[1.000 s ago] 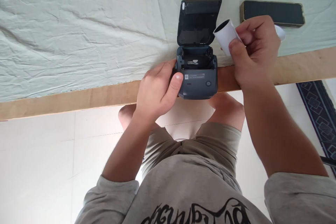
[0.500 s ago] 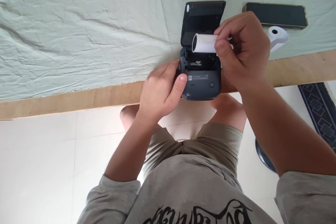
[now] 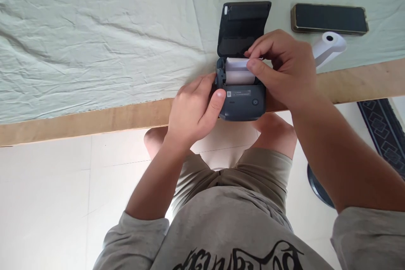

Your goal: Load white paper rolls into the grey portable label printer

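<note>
A dark grey portable printer (image 3: 242, 107) sits at the table's front edge, its lid (image 3: 242, 29) swung up and back. My left hand (image 3: 194, 107) grips the printer's left side, thumb on the near corner and fingers along the side. Inside the printer's compartment lies a white paper roll (image 3: 238, 76). My right hand (image 3: 281, 67) pinches the roll's paper at its upper right between thumb and fingers. The roll's right end is hidden behind that hand.
A second white paper roll (image 3: 337, 44), partly unwound, stands right of my right hand. Behind it lies a black phone (image 3: 330, 17) on what looks like a box. A pale cloth (image 3: 110, 42) covers the table, leaving its wooden front edge (image 3: 95, 118) bare.
The paper roll has gone down from above the printer into its open compartment, with my right hand lowering and shifting slightly left. My left hand has stayed on the printer.
</note>
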A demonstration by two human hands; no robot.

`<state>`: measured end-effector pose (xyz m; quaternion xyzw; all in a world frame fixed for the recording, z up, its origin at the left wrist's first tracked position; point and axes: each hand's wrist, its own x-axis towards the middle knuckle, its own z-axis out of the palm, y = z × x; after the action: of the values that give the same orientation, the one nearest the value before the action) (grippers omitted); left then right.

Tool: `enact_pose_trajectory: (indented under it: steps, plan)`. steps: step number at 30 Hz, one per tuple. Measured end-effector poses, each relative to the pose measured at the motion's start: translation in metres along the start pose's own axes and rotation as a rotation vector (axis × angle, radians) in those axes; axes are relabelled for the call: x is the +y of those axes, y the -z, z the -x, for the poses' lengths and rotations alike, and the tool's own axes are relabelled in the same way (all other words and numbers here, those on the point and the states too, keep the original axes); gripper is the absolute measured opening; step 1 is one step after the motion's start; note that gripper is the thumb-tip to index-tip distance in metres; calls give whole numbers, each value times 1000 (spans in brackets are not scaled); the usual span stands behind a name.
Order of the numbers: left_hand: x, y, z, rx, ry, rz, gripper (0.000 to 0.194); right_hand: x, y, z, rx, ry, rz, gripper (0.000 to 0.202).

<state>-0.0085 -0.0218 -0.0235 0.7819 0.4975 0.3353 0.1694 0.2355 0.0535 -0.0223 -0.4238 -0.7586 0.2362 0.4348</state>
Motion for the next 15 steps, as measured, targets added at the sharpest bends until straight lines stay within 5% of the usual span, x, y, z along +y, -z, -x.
enact_pose_trajectory:
  steps: [15]
  plan:
    - [-2, -3, -34, -36, 96, 154, 58, -2, -7, 28, 37, 73, -134, 40]
